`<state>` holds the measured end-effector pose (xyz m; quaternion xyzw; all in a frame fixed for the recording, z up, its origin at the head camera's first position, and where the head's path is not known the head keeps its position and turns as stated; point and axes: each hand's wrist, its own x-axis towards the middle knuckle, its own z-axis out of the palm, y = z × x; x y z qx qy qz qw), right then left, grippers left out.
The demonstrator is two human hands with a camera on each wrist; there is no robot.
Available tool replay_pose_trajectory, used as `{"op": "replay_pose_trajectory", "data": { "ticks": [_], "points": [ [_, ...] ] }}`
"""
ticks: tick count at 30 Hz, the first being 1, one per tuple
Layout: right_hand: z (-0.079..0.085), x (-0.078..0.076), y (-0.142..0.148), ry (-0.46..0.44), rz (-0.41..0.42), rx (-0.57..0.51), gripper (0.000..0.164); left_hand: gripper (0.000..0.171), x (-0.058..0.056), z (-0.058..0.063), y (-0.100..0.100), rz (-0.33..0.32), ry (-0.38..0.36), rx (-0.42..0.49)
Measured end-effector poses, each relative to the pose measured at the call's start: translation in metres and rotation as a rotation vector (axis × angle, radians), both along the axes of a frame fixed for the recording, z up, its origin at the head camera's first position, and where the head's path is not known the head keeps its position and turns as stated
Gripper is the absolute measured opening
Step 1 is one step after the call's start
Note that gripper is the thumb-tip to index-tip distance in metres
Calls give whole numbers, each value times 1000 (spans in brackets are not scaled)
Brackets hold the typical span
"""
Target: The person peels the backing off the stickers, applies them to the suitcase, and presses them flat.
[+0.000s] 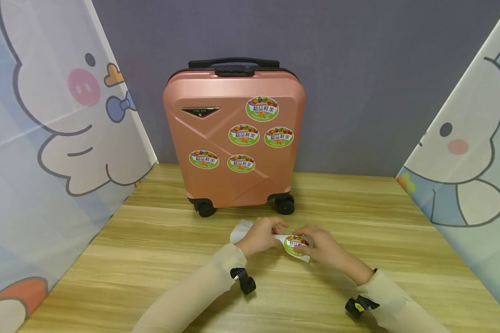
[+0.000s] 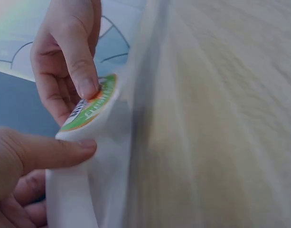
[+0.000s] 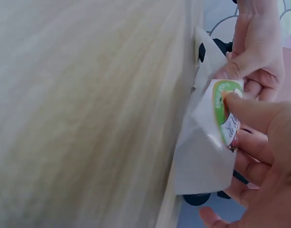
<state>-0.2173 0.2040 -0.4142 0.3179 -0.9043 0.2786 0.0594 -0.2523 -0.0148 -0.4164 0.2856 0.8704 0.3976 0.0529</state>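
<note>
A strip of white backing paper [image 1: 241,228] carries an oval fruit sticker [image 1: 295,245] with a green and white face. My left hand [image 1: 260,237] grips the strip to the left of the sticker, its thumb lying on the paper in the left wrist view. With thumb and fingers, my right hand [image 1: 326,246] pinches the strip at the sticker, the thumb [image 3: 254,111] on the printed face. The paper bends between the two hands. Behind them stands a pink suitcase [image 1: 229,185] with several matching oval stickers [image 1: 241,163] on its front.
The suitcase rests upright on black wheels [image 1: 284,205] on the wood-grain table [image 1: 150,259]. A grey panel [image 1: 358,92] rises behind it, with cartoon-printed cloths [image 1: 33,162] at both sides. Black cameras [image 1: 246,281] are strapped to both wrists.
</note>
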Motion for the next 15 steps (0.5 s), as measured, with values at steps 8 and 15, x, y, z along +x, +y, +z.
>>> {"op": "replay_pose_trajectory", "data": {
  "ticks": [8,15],
  "points": [
    [10,-2,-9,112,-52,-42,18,61,0,14,-8,-78,-131,110],
    [15,-3,-13,180,-42,-72,16,53,1,18,-14,-85,-253,243]
  ]
}}
